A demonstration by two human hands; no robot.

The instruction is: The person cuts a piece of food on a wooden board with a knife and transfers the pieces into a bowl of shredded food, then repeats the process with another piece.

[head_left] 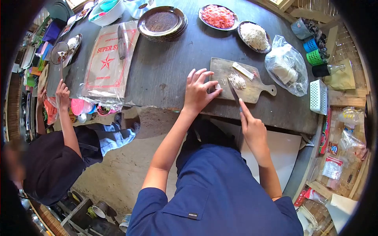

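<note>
A wooden cutting board (220, 67) with a handle lies near the table's front edge. On it are a small heap of thin white shreds (237, 81) and a pale, block-like strip (243, 70). My left hand (197, 89) rests at the board's left edge, thumb and fingers pinched around a small white piece (217, 86). My right hand (252, 128) grips a kitchen knife (234, 91). Its blade points away from me over the board, between the pinched piece and the shreds.
Behind the board stand a plate of red chopped food (217, 17) and a plate of white shreds (255, 36). A clear plastic bag (286, 69) sits right. Leftward are stacked brown plates (162, 21) and a printed package (106, 76) bearing another knife (121, 45). A co-worker (59, 153) holds a strainer (60, 53).
</note>
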